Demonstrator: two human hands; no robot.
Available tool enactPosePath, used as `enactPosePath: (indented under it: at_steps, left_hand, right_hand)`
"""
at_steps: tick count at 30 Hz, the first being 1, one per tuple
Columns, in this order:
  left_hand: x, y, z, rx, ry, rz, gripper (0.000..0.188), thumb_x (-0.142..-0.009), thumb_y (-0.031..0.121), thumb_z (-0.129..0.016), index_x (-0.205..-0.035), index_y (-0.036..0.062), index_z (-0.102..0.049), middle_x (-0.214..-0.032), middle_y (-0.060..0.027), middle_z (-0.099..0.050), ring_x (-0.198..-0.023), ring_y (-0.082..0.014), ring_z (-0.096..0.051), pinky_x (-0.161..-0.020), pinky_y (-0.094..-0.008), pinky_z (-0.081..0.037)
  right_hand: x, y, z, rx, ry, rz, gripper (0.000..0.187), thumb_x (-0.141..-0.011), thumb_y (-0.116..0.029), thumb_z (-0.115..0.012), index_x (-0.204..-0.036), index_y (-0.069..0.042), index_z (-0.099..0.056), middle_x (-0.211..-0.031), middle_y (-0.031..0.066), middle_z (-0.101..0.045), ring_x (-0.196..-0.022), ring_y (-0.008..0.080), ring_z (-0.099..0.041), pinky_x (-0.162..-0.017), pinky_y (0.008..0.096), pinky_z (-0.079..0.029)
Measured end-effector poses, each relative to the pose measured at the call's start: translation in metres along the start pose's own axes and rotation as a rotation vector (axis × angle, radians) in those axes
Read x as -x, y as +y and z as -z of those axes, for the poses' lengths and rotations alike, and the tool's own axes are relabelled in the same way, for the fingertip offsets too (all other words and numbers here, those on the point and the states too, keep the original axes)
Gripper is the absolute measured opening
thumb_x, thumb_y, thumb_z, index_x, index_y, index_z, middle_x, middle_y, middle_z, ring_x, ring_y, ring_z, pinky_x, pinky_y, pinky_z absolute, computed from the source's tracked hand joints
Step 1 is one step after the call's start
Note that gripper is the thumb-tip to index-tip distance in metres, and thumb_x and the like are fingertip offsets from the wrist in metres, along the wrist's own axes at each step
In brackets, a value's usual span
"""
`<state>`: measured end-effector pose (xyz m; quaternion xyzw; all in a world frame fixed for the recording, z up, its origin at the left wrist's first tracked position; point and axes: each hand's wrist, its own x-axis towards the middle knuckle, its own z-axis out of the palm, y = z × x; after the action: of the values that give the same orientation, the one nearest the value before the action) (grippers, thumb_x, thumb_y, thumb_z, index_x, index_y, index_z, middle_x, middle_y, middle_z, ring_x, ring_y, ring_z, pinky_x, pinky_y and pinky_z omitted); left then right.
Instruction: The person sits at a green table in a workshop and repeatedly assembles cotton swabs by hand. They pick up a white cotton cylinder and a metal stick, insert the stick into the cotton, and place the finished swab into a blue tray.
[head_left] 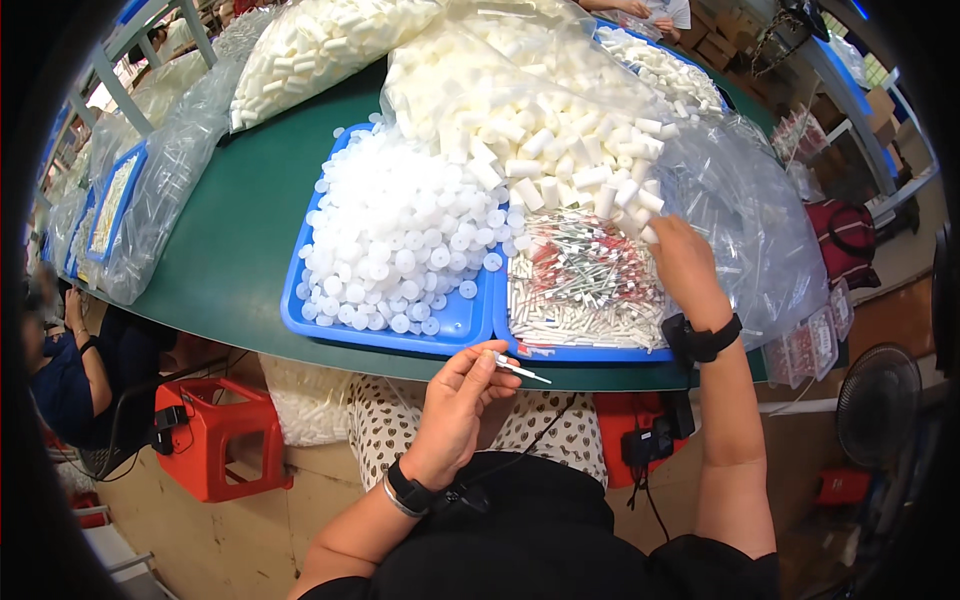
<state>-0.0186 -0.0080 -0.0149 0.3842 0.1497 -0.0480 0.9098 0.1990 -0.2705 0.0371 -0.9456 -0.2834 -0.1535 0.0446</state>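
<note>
My left hand [448,408], closed in a pinch, holds a thin white stick [524,372] with a thicker white sleeve near the fingers. It is just in front of the table's near edge. My right hand [688,262] reaches to the edge of a heap of cream-white foam cylinders [560,150]; its fingertips close on one white foam cylinder [649,234] there, partly hidden by the fingers. Below that heap, a blue tray [590,354] contains small white tubes [560,322] and thin red, green and white sticks [600,258]. Left of it, another blue tray [298,312] carries translucent white discs [390,235].
A large clear plastic bag [735,220] lies right of the trays on the green table [225,235]. Another bag of foam cylinders [310,60] stands at the back left. Red stools [215,440] and a black fan [878,405] stand on the floor. Another person sits at far left.
</note>
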Motion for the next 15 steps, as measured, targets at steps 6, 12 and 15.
enactPosePath:
  at_steps: [6, 12, 15]
  left_hand:
    - [0.004, 0.009, -0.002, -0.017, -0.074, -0.03, 0.033, -0.103, 0.023, -0.051, -0.123, -0.0019, -0.056, -0.11, -0.0117, -0.065, -0.095, -0.0154, -0.065, -0.085, -0.0287, -0.052]
    - [0.005, 0.01, -0.018, -0.133, -0.28, -0.116, 0.03, -0.102, 0.019, -0.052, -0.124, -0.0011, -0.057, -0.12, -0.0104, -0.061, -0.102, -0.0157, -0.062, -0.09, -0.0295, -0.05]
    - [0.005, 0.004, -0.015, -0.087, -0.25, -0.058, 0.027, -0.103, 0.018, -0.052, -0.122, 0.0, -0.058, -0.115, -0.0075, -0.061, -0.097, -0.0126, -0.06, -0.087, -0.0276, -0.05]
  right_hand:
    - [0.019, -0.046, 0.037, -0.427, -0.021, -0.289, 0.02, -0.097, -0.014, -0.052, -0.11, 0.0, -0.058, -0.1, 0.0198, -0.063, -0.089, 0.0384, -0.063, -0.075, 0.0452, -0.05]
    - [0.075, -0.127, 0.053, -1.094, -0.415, -0.117, 0.023, -0.1, -0.009, -0.051, -0.12, 0.001, -0.056, -0.089, 0.0112, -0.063, -0.077, 0.0156, -0.063, -0.069, 0.0296, -0.05]
    - [0.086, -0.137, 0.045, -1.278, -0.474, -0.249, 0.02, -0.096, -0.006, -0.058, -0.114, 0.001, -0.058, -0.091, 0.0093, -0.063, -0.076, 0.0113, -0.062, -0.065, 0.0268, -0.05]
